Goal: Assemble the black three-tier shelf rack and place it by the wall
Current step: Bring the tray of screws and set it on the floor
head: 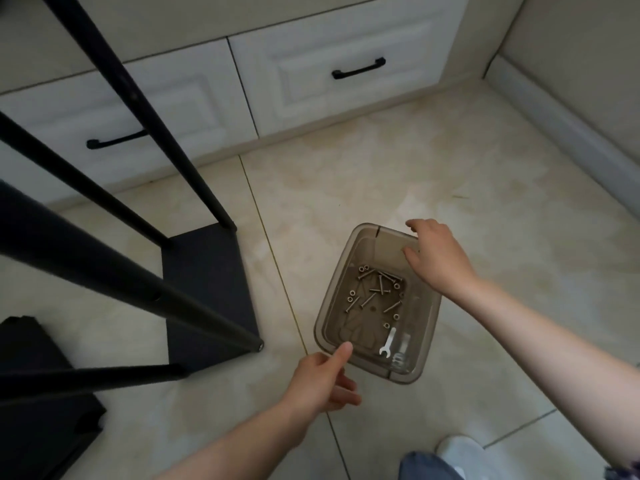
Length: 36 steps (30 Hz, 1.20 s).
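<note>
A clear brownish plastic bin (332, 299) sits on the tiled floor, holding several screws (377, 289), nuts and a small flat wrench (388, 342). My left hand (318, 386) is at the bin's near-left corner, thumb on the rim, fingers spread and clear of the wall. My right hand (440, 261) grips the far-right corner, thumb inside and fingers outside the rim. To the left stands the partly built black rack: a shelf board (207, 292) on the floor with black poles (138, 98) rising toward me.
White cabinet drawers (346, 64) with black handles run along the back. A wall with a baseboard (568, 133) closes the right side. Another black shelf piece (38, 403) lies at the lower left. My shoe (460, 452) is at the bottom right.
</note>
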Motion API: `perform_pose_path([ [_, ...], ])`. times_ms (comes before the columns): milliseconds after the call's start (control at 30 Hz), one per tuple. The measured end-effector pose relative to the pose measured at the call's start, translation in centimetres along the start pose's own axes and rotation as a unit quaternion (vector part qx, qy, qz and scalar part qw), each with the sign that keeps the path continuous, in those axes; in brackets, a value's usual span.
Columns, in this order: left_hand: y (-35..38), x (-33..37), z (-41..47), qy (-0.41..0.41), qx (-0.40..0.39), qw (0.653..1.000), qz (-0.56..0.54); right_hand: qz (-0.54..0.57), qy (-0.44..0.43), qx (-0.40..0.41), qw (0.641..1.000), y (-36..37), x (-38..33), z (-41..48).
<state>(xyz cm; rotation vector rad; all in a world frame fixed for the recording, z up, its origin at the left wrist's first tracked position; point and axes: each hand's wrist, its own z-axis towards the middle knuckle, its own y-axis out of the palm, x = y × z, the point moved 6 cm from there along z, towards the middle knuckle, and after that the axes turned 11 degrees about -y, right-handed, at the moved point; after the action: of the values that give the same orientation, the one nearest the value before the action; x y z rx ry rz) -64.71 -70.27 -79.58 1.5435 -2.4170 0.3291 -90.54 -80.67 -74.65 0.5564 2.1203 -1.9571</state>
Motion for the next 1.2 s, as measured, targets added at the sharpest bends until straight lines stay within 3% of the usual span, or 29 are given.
perform_pose_path([
  [100, -2.2, 1.0, 0.0, 0.026, 0.071, 0.993, 0.092, 0.021, 0.035, 0.054, 0.998, -0.6, 0.3, -3.3],
  [233, -4.1, 4.8, 0.2, 0.132, 0.146, 0.965, 0.174, 0.122, 0.103, 0.088, 0.983, 0.9, 0.7, -8.6],
  [333, -3.5, 6.9, 0.3, 0.207, 0.149, 0.919, 0.3, 0.189, 0.151, 0.057, 0.969, 3.0, 0.4, -11.4],
  [400, -3.0, 7.4, 0.5, 0.22, 0.136, 0.906, 0.333, 0.216, 0.16, 0.046, 0.962, 4.0, 0.0, -12.3],
  [833, -0.6, 8.2, 1.3, 0.209, 0.133, 0.932, 0.266, 0.235, 0.203, 0.06, 0.949, 4.2, 1.9, -8.2],
  [1200, -1.3, 11.6, 2.5, 0.222, 0.111, 0.943, 0.22, 0.225, 0.182, 0.082, 0.954, 3.7, 2.3, -5.0],
])
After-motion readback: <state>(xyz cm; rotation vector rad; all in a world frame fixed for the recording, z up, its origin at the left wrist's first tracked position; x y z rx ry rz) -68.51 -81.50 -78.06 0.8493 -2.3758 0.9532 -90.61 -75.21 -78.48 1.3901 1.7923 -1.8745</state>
